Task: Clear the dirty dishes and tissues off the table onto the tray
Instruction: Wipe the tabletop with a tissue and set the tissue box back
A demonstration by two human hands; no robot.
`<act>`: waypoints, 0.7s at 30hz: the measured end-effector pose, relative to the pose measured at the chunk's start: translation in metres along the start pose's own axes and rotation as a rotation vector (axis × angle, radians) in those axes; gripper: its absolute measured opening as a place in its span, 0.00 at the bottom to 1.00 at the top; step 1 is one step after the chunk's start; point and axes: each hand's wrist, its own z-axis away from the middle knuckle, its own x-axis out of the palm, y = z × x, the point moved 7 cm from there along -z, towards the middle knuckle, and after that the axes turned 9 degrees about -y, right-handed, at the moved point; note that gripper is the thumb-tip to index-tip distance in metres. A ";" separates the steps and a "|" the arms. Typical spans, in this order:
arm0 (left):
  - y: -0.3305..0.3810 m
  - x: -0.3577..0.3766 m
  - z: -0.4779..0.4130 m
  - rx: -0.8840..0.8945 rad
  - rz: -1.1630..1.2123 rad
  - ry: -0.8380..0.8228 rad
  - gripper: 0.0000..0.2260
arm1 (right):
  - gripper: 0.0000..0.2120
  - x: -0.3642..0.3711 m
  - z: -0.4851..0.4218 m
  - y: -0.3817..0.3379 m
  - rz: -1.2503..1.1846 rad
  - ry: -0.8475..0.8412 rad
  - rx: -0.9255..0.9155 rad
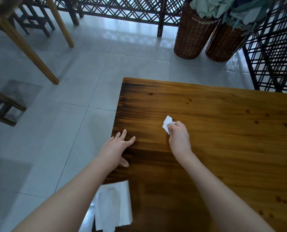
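Pale tiled floor (82, 67), lattice screens (122, 7)

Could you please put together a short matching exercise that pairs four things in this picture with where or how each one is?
Column A
1. crumpled white tissue
2. flat white paper sheet
3. left hand
4. two brown woven wicker baskets

Column B
a. standing on the pale tiled floor beyond the table
b. pinched in the fingers of the right hand
c. open, fingers spread, at the left edge of the brown wooden table
d. lying at the table's near left edge

Pairs: 1-b, 2-d, 3-c, 4-a
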 end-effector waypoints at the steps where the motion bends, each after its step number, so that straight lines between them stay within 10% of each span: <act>1: 0.000 0.000 0.000 -0.004 -0.001 0.001 0.45 | 0.09 0.005 0.007 -0.004 0.004 -0.023 -0.017; 21: -0.001 -0.002 0.005 -0.015 0.011 0.048 0.45 | 0.09 -0.015 -0.063 0.004 0.033 0.025 -0.163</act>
